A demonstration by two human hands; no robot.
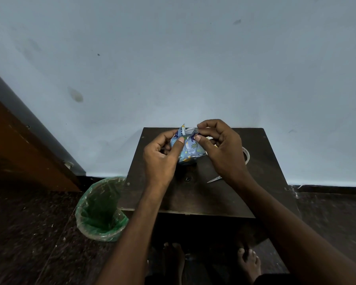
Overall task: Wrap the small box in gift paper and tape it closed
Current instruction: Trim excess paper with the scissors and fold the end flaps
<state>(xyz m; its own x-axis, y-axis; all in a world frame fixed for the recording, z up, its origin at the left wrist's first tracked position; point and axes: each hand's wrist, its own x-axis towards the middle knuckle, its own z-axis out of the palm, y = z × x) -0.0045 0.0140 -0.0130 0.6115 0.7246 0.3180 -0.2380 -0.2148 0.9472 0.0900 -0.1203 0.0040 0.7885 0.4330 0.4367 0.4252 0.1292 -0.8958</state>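
A small box wrapped in blue patterned gift paper (190, 150) is held just above the dark table (193, 194). My left hand (160, 157) grips its left side, thumb pressed on the paper near the top. My right hand (220, 149) pinches a short strip of clear tape (190, 130) at the top fold of the paper, between thumb and forefinger. A tape roll (246, 155) lies on the table, mostly hidden behind my right hand.
Small scissors (214, 179) lie on the table below my right wrist. A bin with a green liner (101, 210) stands on the floor left of the table. A wooden door (19, 145) is at far left, a wall behind, my bare feet below.
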